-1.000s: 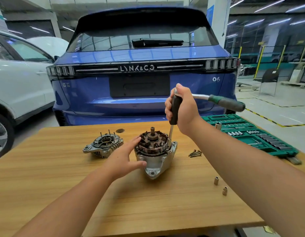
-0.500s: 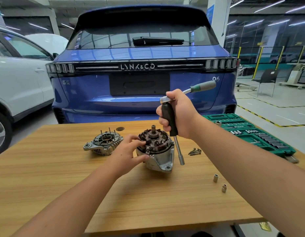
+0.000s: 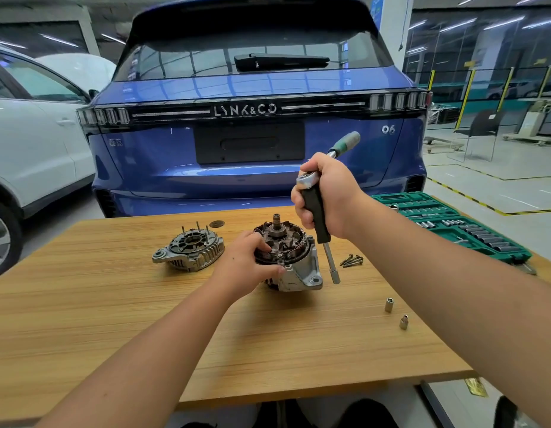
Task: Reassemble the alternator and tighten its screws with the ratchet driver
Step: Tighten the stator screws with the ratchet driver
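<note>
The alternator body (image 3: 294, 264), with copper windings and its shaft up, stands mid-table. My left hand (image 3: 248, 264) grips its left side, fingers over the winding rim. My right hand (image 3: 325, 196) holds the ratchet driver (image 3: 317, 211) by its black extension grip, just right of the alternator; the socket tip (image 3: 336, 278) hangs beside the housing, apart from it. The green handle (image 3: 345, 143) points up and away. The separate end cover (image 3: 189, 250) lies to the left. Several loose screws (image 3: 352, 260) lie to the right.
Two small sockets (image 3: 389, 304) (image 3: 403, 322) stand on the wooden table (image 3: 113, 319) at the front right. A green socket tray (image 3: 453, 227) sits at the right edge. A washer (image 3: 217, 224) lies at the back. A blue car (image 3: 252, 118) is parked behind the table.
My right hand lifted the ratchet driver off the alternator and swung its tip out to the right, the handle rising. My left hand shifted to grip the alternator's rim and turned the body.
</note>
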The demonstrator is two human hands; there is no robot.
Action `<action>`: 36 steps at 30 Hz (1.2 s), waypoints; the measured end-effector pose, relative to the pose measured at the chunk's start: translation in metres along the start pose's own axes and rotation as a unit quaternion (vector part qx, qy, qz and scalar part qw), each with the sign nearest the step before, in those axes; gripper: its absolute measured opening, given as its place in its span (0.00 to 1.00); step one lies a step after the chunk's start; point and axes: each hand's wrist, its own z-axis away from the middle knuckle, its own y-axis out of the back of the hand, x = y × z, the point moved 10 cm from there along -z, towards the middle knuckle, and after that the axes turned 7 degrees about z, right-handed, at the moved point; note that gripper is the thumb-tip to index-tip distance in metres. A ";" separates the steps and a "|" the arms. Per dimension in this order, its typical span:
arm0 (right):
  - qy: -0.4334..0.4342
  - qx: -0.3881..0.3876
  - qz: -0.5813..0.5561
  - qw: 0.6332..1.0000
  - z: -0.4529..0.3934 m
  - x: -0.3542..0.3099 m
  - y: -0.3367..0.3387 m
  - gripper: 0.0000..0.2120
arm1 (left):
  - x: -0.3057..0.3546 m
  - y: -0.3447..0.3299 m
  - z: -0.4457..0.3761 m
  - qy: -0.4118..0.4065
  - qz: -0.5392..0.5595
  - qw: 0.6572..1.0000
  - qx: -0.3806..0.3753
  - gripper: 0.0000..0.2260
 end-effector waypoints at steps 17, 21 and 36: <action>0.080 0.039 -0.135 0.987 -0.030 -0.034 -0.020 0.24 | -0.002 -0.009 -0.002 0.041 0.040 0.998 -0.015 0.18; 0.078 0.038 -0.133 0.987 -0.036 -0.032 -0.026 0.21 | -0.003 -0.008 -0.002 0.035 0.055 0.998 -0.004 0.17; 0.082 -0.075 -0.064 0.992 -0.041 -0.030 -0.047 0.15 | -0.001 -0.012 -0.002 0.006 0.042 0.999 -0.014 0.17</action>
